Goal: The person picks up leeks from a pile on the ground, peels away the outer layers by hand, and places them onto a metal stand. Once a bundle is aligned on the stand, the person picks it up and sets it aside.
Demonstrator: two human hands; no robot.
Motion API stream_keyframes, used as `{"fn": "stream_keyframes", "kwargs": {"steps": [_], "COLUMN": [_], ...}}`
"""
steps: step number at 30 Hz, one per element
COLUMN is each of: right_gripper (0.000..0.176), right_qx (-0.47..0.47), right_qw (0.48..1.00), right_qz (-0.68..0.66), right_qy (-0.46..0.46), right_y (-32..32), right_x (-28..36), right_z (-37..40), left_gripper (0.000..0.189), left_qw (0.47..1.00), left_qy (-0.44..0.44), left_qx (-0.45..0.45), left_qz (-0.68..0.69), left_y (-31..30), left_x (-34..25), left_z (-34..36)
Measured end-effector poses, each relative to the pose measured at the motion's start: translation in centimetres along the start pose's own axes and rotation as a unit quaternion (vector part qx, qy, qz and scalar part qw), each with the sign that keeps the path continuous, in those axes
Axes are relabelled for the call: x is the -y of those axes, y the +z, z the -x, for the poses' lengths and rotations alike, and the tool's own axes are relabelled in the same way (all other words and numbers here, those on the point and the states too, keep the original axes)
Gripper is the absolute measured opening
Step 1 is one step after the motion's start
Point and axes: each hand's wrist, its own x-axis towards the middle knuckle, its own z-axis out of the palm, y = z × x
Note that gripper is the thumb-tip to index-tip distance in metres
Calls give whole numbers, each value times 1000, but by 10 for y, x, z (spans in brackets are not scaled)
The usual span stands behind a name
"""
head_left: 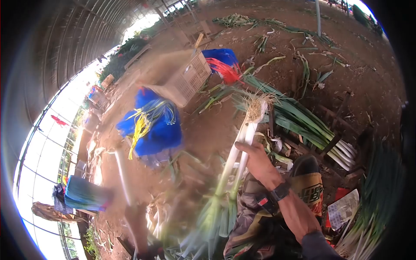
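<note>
Right hand (pixel 258 160) is closed around leeks (pixel 229 164), roots (pixel 256 104) toward twelve o'clock. Left hand (pixel 136 214), at eight, is blurred; grip cannot be determined. Bare ground (pixel 201 130) gives clearance at ten. Crate (pixel 193 80) at eleven: contents not discernible.

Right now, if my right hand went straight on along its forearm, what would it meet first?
Past the leeks in its grip, the right hand would pass over bare soil, then probably first meet the loose green leaves near the beige crate; depth is unclear.
</note>
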Motion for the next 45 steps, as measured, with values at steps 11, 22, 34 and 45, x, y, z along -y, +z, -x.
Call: {"fn": "stream_keyframes", "kwargs": {"steps": [11, 22, 34, 45], "right_gripper": [25, 38, 32, 37], "right_qx": [-2, 7, -42, -59], "right_qw": [966, 962, 980, 964], "right_qz": [-194, -179, -153, -203], "right_qy": [168, 204, 118, 163], "right_y": [11, 9, -14, -6], "right_x": [27, 16, -34, 7], "right_z": [-1, 2, 6, 10], "left_gripper": [29, 35, 47, 22], "left_qw": [926, 883, 874, 900], "left_qy": [70, 375, 166, 71], "left_qx": [353, 280, 456, 426], "left_qz": [113, -36, 30, 57], "left_y": [93, 175, 216, 232], "left_x": [-157, -118, -95, -98], "left_z": [0, -34, -22, -16]}}
